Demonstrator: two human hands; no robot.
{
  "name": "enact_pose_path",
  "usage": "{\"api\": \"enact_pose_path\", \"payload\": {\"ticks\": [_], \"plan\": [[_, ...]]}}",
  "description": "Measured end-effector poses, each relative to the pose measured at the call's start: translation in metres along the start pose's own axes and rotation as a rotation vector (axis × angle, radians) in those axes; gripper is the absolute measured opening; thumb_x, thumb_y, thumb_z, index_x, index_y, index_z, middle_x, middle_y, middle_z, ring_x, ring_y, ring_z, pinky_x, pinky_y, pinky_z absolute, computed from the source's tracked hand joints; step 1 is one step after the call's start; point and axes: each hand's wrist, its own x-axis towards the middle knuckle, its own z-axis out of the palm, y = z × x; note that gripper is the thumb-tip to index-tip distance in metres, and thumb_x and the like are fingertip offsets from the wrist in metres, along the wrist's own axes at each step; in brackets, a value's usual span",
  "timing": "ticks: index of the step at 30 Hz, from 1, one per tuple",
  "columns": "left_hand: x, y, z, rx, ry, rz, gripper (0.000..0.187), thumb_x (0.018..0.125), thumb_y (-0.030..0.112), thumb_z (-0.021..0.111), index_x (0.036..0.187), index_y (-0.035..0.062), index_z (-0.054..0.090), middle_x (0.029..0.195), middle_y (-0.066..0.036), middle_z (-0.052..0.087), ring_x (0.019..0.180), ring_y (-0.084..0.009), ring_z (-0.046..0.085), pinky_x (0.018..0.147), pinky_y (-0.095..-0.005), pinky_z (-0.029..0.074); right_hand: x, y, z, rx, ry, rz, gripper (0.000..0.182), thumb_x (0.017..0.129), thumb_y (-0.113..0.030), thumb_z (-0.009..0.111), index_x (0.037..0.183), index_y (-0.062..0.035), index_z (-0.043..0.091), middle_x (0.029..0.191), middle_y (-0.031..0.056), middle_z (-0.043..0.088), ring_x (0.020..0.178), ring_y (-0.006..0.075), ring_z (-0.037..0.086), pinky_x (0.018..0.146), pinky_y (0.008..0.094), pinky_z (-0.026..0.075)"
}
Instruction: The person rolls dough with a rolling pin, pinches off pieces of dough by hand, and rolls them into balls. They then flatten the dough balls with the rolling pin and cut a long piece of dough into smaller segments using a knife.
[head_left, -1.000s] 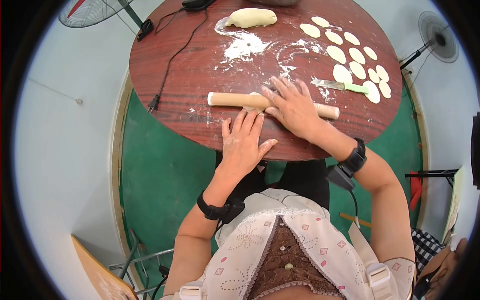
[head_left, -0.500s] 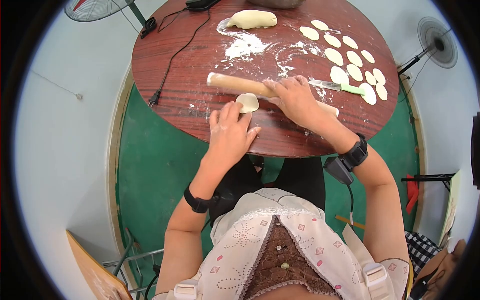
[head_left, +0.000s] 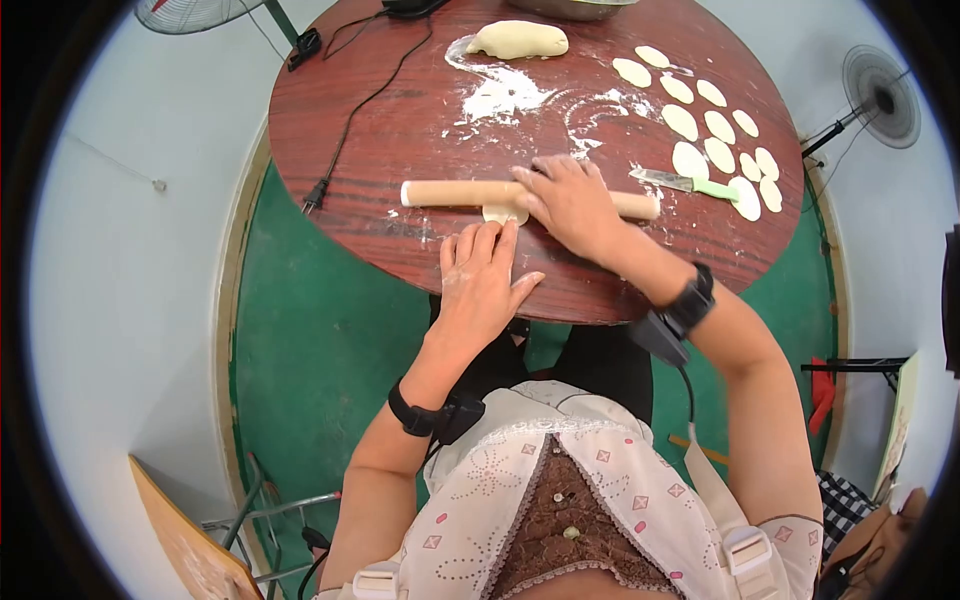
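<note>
My right hand (head_left: 575, 205) lies over the middle of a wooden rolling pin (head_left: 450, 194), its fingers closed on it. Under the pin is a small round of dough (head_left: 503, 215), with only its near part showing. My left hand (head_left: 482, 280) is open, thumb spread away, and its fingertips touch the near edge of that dough. A knife with a green handle (head_left: 715, 189) lies to the right of the pin, its tip pointing left. Its handle end is against one of several flat dough rounds (head_left: 719, 155) spread at the table's right side.
A thick log of dough (head_left: 520, 40) rests at the back of the round table (head_left: 380, 130), behind scattered flour (head_left: 500, 97). Part of a metal bowl (head_left: 570, 8) shows at the far edge. A black cord with a plug (head_left: 317, 194) runs along the left side.
The rolling pin has come nearer and levelled out, now covering part of the dough round. My left hand has shifted right and slightly nearer my body, its fingertips now at the dough's near edge.
</note>
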Motion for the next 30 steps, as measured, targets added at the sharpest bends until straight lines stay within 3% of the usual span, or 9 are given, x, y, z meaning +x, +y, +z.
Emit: {"api": "enact_pose_path", "payload": {"ticks": [4,5,9,12,18,19,22,25,30], "plan": [[0.003,0.002,0.004,0.005,0.065,-0.010,0.054,0.077,0.032,0.070,0.118,-0.0013,0.056,0.113,-0.015,0.049,0.107,-0.0314,0.044,0.094,-0.0448,0.031,-0.024,-0.011,-0.008,-0.119,0.056,-0.046,0.046,0.088,-0.035,0.056,0.129,-0.0137,0.051,0.127,0.0153,0.051,0.120,0.0298,0.047,0.097,0.0456,0.035],[0.004,0.002,0.004,0.014,0.075,-0.009,0.054,0.077,0.032,0.070,0.117,-0.0011,0.056,0.112,-0.015,0.049,0.107,-0.0313,0.044,0.095,-0.0448,0.031,-0.022,-0.008,-0.006,-0.151,0.134,-0.076,0.049,0.087,-0.036,0.057,0.129,-0.0128,0.050,0.120,0.0137,0.054,0.113,0.0290,0.051,0.093,0.0451,0.037],[0.007,-0.003,0.000,0.032,0.024,0.007,0.052,0.077,0.032,0.070,0.115,-0.0003,0.058,0.112,-0.014,0.050,0.108,-0.0307,0.044,0.095,-0.0453,0.030,0.001,0.002,-0.008,-0.059,-0.060,0.129,0.050,0.084,-0.031,0.062,0.128,-0.0117,0.050,0.106,0.0106,0.057,0.100,0.0276,0.054,0.086,0.0429,0.040],[0.005,-0.010,-0.006,0.028,-0.032,0.044,0.051,0.077,0.032,0.069,0.116,0.0010,0.057,0.118,-0.013,0.051,0.115,-0.0309,0.044,0.097,-0.0470,0.030,0.007,0.016,-0.006,0.025,-0.002,0.021,0.047,0.085,-0.028,0.061,0.127,-0.0109,0.050,0.098,0.0101,0.058,0.094,0.0278,0.055,0.085,0.0417,0.040],[0.007,-0.028,-0.024,0.039,-0.132,0.121,0.047,0.081,0.031,0.066,0.117,0.0024,0.057,0.128,-0.011,0.052,0.123,-0.0321,0.041,0.101,-0.0488,0.027,-0.005,0.021,-0.026,0.090,0.036,-0.015,0.041,0.086,-0.026,0.060,0.123,-0.0092,0.053,0.098,0.0106,0.061,0.091,0.0280,0.057,0.083,0.0416,0.040],[0.007,-0.030,-0.024,0.050,-0.096,0.149,0.043,0.083,0.028,0.064,0.117,0.0028,0.057,0.122,-0.012,0.054,0.120,-0.0316,0.043,0.099,-0.0480,0.029,-0.005,0.022,-0.032,0.115,0.028,0.002,0.041,0.087,-0.026,0.060,0.123,-0.0091,0.053,0.099,0.0109,0.061,0.091,0.0285,0.057,0.083,0.0418,0.040],[0.013,-0.033,-0.019,-0.092,-0.045,0.029,0.037,0.084,0.024,0.062,0.114,0.0034,0.059,0.117,-0.012,0.055,0.115,-0.0308,0.046,0.096,-0.0482,0.031,-0.007,0.026,-0.040,0.139,0.009,0.014,0.042,0.087,-0.022,0.059,0.126,-0.0095,0.052,0.098,0.0125,0.061,0.093,0.0301,0.056,0.084,0.0420,0.040],[0.031,-0.037,-0.005,-0.065,0.157,-0.152,0.030,0.083,0.023,0.062,0.107,0.0039,0.061,0.111,-0.012,0.055,0.109,-0.0302,0.047,0.092,-0.0484,0.033,-0.007,0.026,-0.040,0.157,0.021,0.052,0.039,0.088,-0.026,0.058,0.123,-0.0093,0.052,0.098,0.0126,0.061,0.092,0.0306,0.057,0.083,0.0424,0.040],[0.056,-0.043,0.011,-0.014,0.082,-0.244,0.020,0.079,0.024,0.066,0.091,0.0067,0.063,0.105,-0.010,0.055,0.104,-0.0307,0.047,0.089,-0.0460,0.035,-0.008,0.024,-0.040,0.184,0.008,0.080,0.039,0.088,-0.026,0.058,0.122,-0.0092,0.053,0.100,0.0133,0.061,0.092,0.0321,0.057,0.083,0.0429,0.041]]}}
